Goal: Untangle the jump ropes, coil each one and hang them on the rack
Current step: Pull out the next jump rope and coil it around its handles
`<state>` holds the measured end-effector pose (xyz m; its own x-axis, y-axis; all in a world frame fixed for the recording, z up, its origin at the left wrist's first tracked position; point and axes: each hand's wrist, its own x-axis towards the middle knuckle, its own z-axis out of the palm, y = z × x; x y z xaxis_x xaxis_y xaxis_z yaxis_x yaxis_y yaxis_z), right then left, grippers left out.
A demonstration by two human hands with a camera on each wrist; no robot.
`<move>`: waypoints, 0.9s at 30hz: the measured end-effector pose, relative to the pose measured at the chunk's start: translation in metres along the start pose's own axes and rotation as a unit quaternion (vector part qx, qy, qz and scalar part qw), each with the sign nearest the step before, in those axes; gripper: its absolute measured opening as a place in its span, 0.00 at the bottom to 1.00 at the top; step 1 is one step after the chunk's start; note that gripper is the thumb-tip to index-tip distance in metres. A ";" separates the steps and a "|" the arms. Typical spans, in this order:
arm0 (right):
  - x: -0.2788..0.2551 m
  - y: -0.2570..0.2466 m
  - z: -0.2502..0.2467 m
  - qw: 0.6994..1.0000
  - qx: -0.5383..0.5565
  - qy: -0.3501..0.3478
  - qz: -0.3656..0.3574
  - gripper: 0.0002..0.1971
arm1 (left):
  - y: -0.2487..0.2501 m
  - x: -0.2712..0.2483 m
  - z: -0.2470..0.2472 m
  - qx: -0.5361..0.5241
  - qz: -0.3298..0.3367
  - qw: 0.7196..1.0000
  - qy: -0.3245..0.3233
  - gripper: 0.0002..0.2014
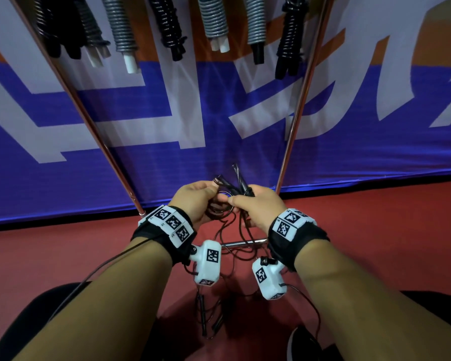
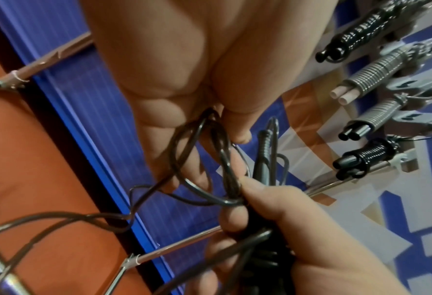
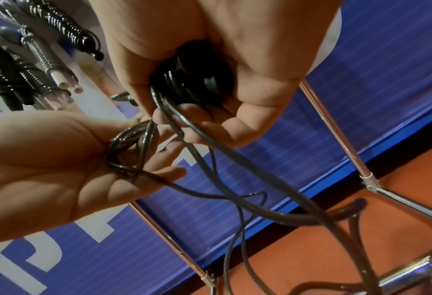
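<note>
Your left hand (image 1: 193,201) pinches black rope loops (image 2: 209,159); just right of it, your right hand (image 1: 258,204) grips the handles (image 1: 241,178). Slack trailing below to the floor (image 1: 375,230) may snag the rack's rail (image 1: 245,243) and retangle.

Right hand (image 3: 209,65) curled round black handles (image 3: 197,83) wound with cord. Left hand (image 3: 58,169), palm up, pinches small loops of dark rope (image 3: 124,143) between thumb and fingers. Loose strands trail down toward chrome rack legs (image 3: 335,127), red floor (image 3: 310,249). Coiled ropes (image 3: 45,59) hang upper left, against blue banner (image 3: 361,99).
</note>
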<state>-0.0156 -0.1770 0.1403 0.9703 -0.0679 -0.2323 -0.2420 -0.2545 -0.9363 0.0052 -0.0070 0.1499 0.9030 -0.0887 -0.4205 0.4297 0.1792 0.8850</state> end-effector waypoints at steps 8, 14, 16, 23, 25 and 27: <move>0.005 0.008 -0.007 0.999 0.018 0.040 0.032 0.11 | 0.002 0.003 -0.008 0.120 0.027 0.991 0.049 0.20; 0.011 0.010 -0.003 0.991 0.120 0.047 0.042 0.08 | 0.001 -0.002 0.000 0.157 0.065 0.980 -0.099 0.14; 0.009 0.011 -0.001 0.990 0.134 0.021 0.036 0.09 | 0.001 0.000 0.001 0.167 0.041 0.983 -0.057 0.10; 0.001 0.008 0.003 0.991 0.132 -0.016 0.027 0.10 | -0.002 -0.002 -0.005 0.318 0.090 0.944 0.003 0.18; 0.003 0.009 0.002 0.989 0.141 0.006 0.029 0.12 | 0.001 -0.005 -0.002 0.273 0.064 0.958 -0.053 0.17; 0.003 0.009 0.001 0.989 0.146 0.016 0.027 0.14 | 0.003 -0.008 0.004 0.227 0.040 0.969 -0.088 0.15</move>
<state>-0.0145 -0.1781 0.1309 0.9541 -0.1049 -0.2805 -0.2778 0.0393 -0.9598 -0.0009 -0.0098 0.1573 0.9020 -0.2648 -0.3410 0.2759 -0.2540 0.9270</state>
